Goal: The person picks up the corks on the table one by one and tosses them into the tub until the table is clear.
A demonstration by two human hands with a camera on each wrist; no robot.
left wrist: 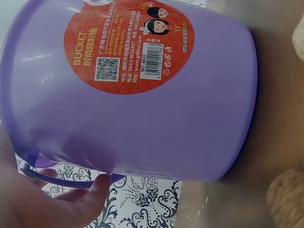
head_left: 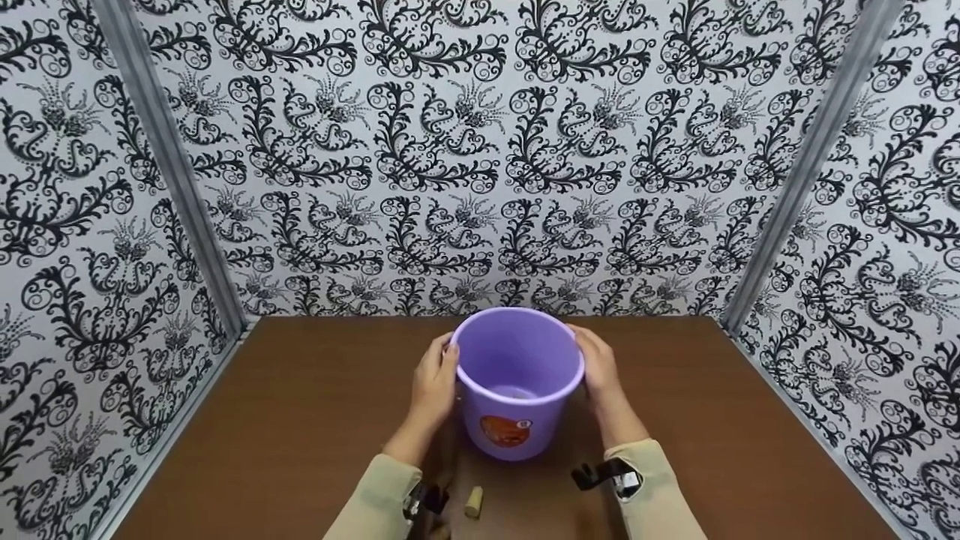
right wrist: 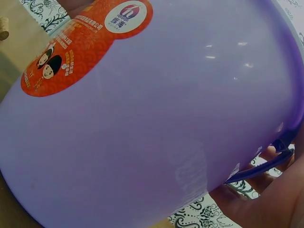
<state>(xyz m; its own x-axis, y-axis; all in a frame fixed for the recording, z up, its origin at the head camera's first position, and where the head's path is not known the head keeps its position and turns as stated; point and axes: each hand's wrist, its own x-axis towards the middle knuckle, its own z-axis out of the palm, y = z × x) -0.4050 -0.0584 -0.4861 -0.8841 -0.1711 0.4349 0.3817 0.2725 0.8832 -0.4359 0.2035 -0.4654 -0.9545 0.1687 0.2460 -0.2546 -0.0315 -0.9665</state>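
Observation:
A purple plastic bucket (head_left: 519,420) with an orange-red oval label (left wrist: 126,50) is between my hands at the middle of the brown table. My left hand (head_left: 435,381) grips its left side just under the rim. Opposite it, my right hand (head_left: 598,365) holds the right side at the rim. The bucket's mouth tips toward me, and a few small specks show on its inner floor. A darker purple handle (left wrist: 61,181) hangs at the sides, passing by the fingers of both hands in the wrist views.
A small tan cork-like piece (head_left: 474,501) stands on the brown table (head_left: 315,405) nearer to me, between my forearms. At the left wrist view's edge are a blurred tan ribbed object (left wrist: 287,197) and a whitish one (left wrist: 299,40). Patterned walls (head_left: 480,150) enclose the table.

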